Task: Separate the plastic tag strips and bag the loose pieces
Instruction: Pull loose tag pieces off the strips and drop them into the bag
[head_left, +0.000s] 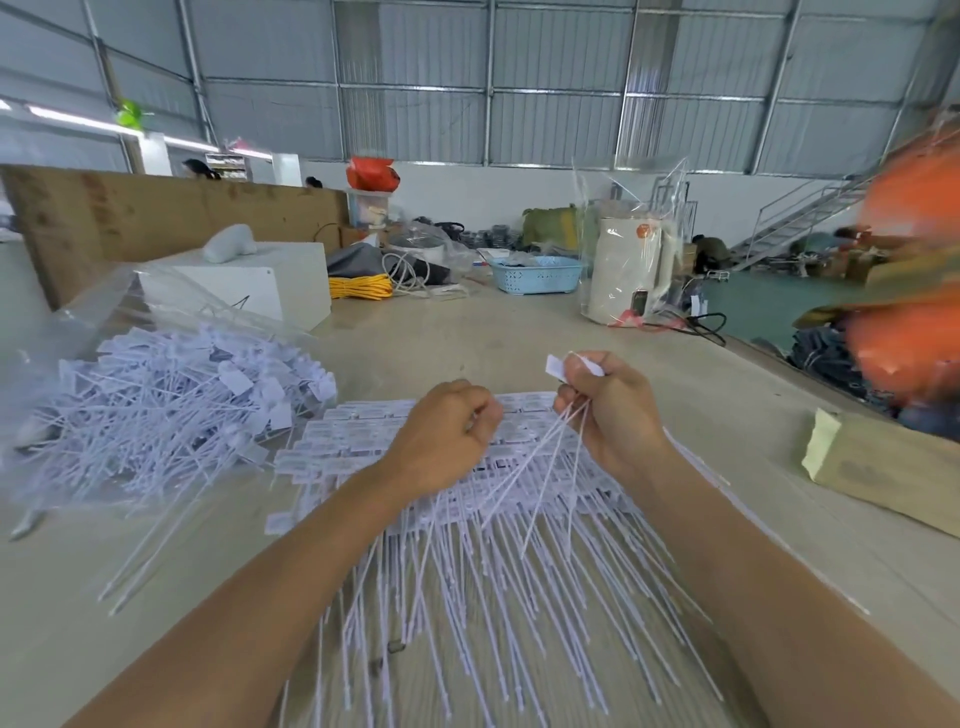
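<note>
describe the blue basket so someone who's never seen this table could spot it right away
Look to the far end of the big beige table, past the two hands. Left of the cream kettle wrapped in clear plastic sits the light blue basket. It is the only blue item there, low, rectangular, with perforated sides.

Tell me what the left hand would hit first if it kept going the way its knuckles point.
Probably the right hand. The left hand, with its grip curled over the joined tag strips, points right and slightly away, towards the bunch of loose tags held there. Depth between them is unclear.
</note>
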